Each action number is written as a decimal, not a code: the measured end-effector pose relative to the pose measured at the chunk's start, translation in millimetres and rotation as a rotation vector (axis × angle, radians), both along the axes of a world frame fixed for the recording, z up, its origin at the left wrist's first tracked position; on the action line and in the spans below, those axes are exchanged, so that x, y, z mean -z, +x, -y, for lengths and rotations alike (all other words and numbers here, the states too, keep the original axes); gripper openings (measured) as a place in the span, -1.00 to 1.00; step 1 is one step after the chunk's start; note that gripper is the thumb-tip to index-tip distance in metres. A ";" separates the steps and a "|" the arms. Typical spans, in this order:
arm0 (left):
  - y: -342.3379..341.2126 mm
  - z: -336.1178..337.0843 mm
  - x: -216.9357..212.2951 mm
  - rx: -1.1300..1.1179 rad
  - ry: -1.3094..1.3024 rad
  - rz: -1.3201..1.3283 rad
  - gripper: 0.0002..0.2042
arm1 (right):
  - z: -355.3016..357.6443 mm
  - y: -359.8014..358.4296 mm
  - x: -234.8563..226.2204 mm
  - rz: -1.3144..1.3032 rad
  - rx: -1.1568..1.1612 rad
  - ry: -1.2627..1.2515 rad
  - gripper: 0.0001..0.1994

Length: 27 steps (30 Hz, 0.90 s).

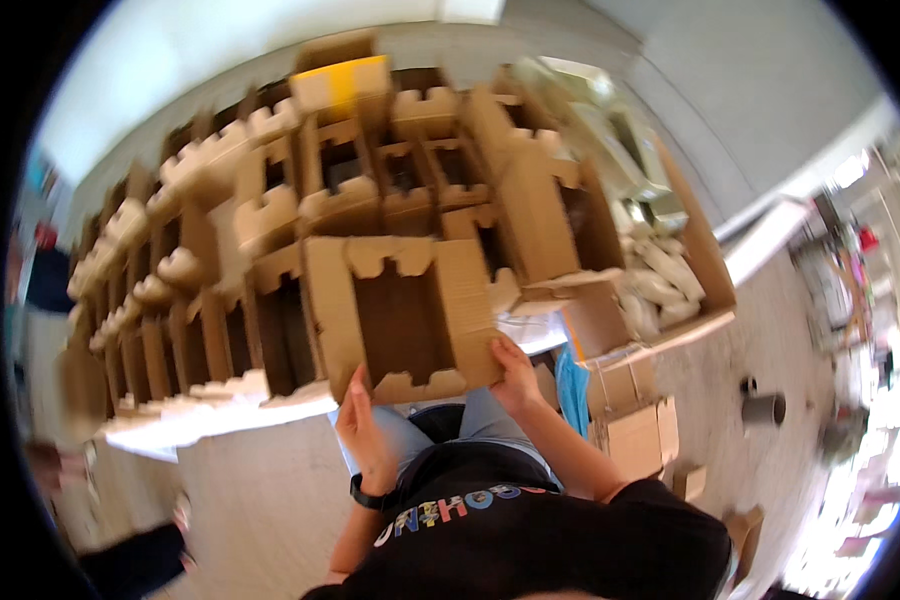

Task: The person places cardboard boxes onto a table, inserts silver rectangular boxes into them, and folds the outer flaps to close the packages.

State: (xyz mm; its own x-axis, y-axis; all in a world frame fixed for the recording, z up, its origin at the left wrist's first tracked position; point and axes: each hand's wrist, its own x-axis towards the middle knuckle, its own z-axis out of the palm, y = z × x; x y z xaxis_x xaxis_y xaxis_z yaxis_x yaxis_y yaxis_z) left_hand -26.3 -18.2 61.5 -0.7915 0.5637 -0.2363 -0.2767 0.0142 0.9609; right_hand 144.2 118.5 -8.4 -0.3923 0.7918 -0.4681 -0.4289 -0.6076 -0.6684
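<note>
An open brown cardboard tray with notched, tabbed edges is held up in front of me over the table edge. My left hand grips its lower left corner; a black band sits on that wrist. My right hand grips its lower right corner. The tray's hollow inside faces me. Behind it, many similar folded cardboard trays stand packed in rows on a white table.
A large open carton at the right holds pale moulded pieces. Smaller boxes and a blue cloth lie below it on the floor. A dark cylinder stands on the floor at right. A yellow sheet tops the far stack.
</note>
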 end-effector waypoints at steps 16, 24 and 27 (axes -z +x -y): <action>9.2 0.9 -24.4 0.209 0.175 0.097 -0.21 | -9.5 11.8 -45.2 0.593 -0.388 0.495 -0.56; 2.0 14.8 -1.4 0.211 0.056 -0.186 -0.15 | -110.3 102.5 -222.1 -0.252 -1.078 1.317 -0.54; 3.7 13.0 -5.8 0.206 0.034 -0.200 -0.15 | -176.7 103.0 -221.6 0.285 -0.156 1.069 -0.58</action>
State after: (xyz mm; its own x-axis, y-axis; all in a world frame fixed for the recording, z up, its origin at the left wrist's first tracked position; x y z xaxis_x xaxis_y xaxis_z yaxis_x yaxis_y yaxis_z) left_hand -22.6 -31.1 67.2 -0.6887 0.7221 -0.0657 -0.0767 0.0175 0.9969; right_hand 247.2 295.3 213.2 -0.5095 0.7925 0.3352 -0.1454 0.3047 -0.9413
